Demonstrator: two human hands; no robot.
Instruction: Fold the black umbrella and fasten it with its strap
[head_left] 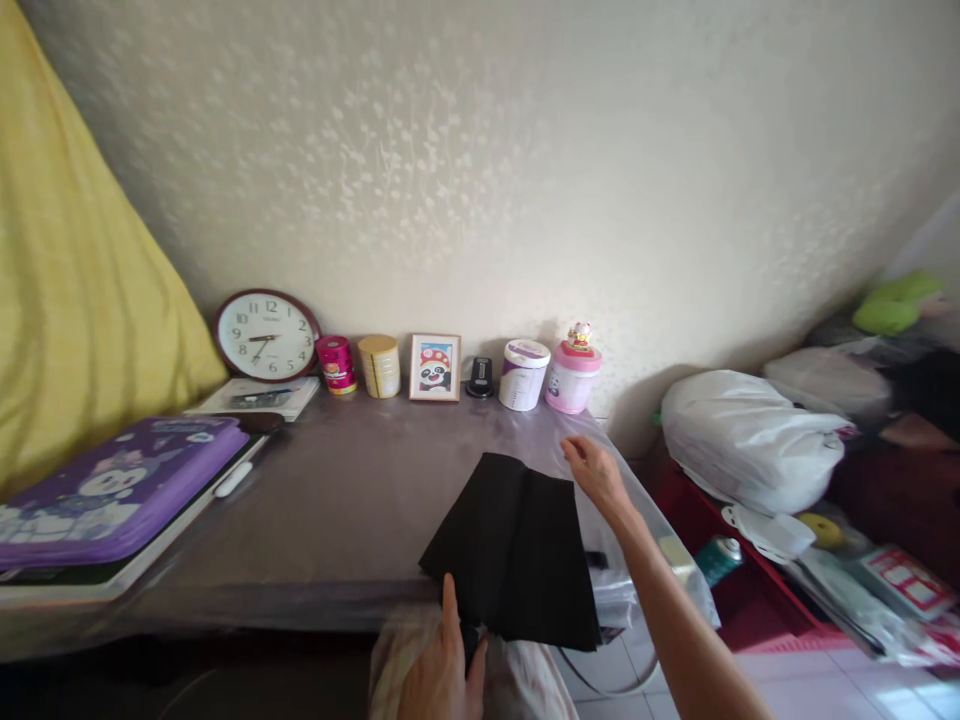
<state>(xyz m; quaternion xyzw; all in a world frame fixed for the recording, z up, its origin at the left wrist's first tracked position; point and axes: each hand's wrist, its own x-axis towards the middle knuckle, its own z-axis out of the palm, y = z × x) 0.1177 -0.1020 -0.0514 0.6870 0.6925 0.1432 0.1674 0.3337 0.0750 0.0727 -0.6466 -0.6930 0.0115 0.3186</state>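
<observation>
A black folded sheet (517,550), with a crease down its middle, is held up at the table's front edge. Whether it is paper or cloth I cannot tell. My left hand (442,665) grips its lower end, thumb and fingers closed round a dark part and the index finger stretched along the side. My right hand (596,480) is raised beyond the sheet's upper right corner, apart from it. Its fingers are curled together, and what they hold, if anything, is hidden.
Along the wall stand a clock (266,336), tins, a framed panda picture (435,368), a white tub (523,375) and a pink tub (573,380). A purple case (127,490) lies at left. Right of the table (337,500), a red crate (757,600) sits under white bags.
</observation>
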